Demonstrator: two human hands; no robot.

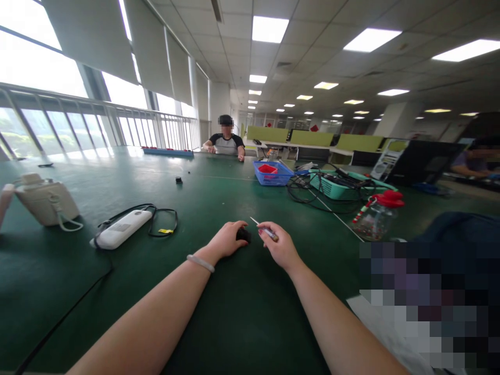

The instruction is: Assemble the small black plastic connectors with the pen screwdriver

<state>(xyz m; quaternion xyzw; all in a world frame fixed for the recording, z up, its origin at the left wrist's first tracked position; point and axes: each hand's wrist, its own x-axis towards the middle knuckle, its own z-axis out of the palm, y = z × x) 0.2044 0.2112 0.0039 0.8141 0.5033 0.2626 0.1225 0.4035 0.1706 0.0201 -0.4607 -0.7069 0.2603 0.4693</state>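
Observation:
My left hand (230,238) is closed around a small rounded black object (242,235) on the green table; its kind does not show clearly, though it resembles a computer mouse. Facing it from the right, my right hand (280,245) grips a screwdriver (269,233) by its clear handle. The thin metal shaft points up and left, towards the black object, with a gap between the two. A pale bangle (200,263) circles my left wrist.
On the left lie a white power strip (123,229) with a black cord and a beige container (47,200). Beyond my right hand stand a blue basket (273,176), a green basket (332,188) with cables and a red-lidded bottle (377,216). A person (225,140) sits opposite.

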